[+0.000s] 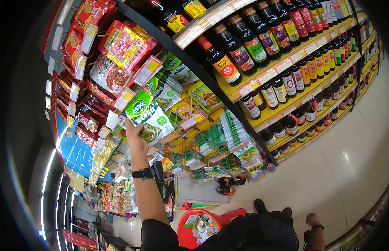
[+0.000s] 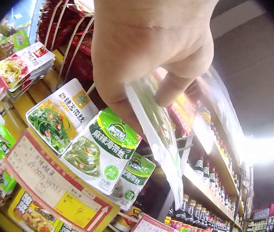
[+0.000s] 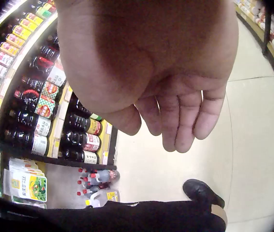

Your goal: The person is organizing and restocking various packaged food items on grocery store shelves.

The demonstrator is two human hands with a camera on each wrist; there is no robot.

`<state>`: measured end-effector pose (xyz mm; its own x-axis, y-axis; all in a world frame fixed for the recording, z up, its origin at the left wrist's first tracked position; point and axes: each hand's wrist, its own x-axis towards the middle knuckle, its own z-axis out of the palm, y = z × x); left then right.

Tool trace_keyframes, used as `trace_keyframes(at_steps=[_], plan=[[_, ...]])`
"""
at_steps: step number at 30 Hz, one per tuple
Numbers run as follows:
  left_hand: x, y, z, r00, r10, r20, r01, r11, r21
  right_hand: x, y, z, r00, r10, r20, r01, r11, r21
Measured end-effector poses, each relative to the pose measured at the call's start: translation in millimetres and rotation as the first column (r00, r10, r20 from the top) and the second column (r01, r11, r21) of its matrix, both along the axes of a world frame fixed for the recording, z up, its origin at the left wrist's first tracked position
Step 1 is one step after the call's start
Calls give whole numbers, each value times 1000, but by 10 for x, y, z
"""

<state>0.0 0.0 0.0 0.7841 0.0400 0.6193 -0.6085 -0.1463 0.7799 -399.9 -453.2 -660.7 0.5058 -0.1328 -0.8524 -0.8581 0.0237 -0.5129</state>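
In the head view my left hand (image 1: 137,137) pinches a white and green packet (image 1: 149,116) of shredded kelp by its edge, thumb over the front. The left wrist view shows this packet (image 2: 157,128) nearly edge-on between thumb and fingers of the left hand (image 2: 151,53). Beside it, similar kelp packets (image 2: 100,153) hang in a row on a rack hook, above a paper price tag (image 2: 55,181). Low at the person's right side, the right hand (image 1: 313,219) hangs with nothing in it. Its fingers (image 3: 183,116) are loosely extended over the floor in the right wrist view.
A red basket (image 1: 183,221) with several packets (image 1: 203,228) inside stands by the person's legs. Red snack bags (image 1: 125,46) hang at upper left. Shelves of sauce bottles (image 1: 223,65) run along the right. Several bottles (image 1: 226,189) stand on the floor beneath the rack.
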Motion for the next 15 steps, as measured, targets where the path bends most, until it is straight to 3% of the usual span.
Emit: trace_keyframes(at_steps=[5,13,15], plan=[[-90,-125,81,1000,13,28,-14,999,38,219,16,177,989,-128,75,131,991,-31],[-5,-57,101,1000,28,-8,-29,997,-65,463,-140,241,987,-44,155,53,997,-55],[-8,-56,107,998,62,-16,-63,998,-20,488,-99,273,986,-41,164,53,996,-67]])
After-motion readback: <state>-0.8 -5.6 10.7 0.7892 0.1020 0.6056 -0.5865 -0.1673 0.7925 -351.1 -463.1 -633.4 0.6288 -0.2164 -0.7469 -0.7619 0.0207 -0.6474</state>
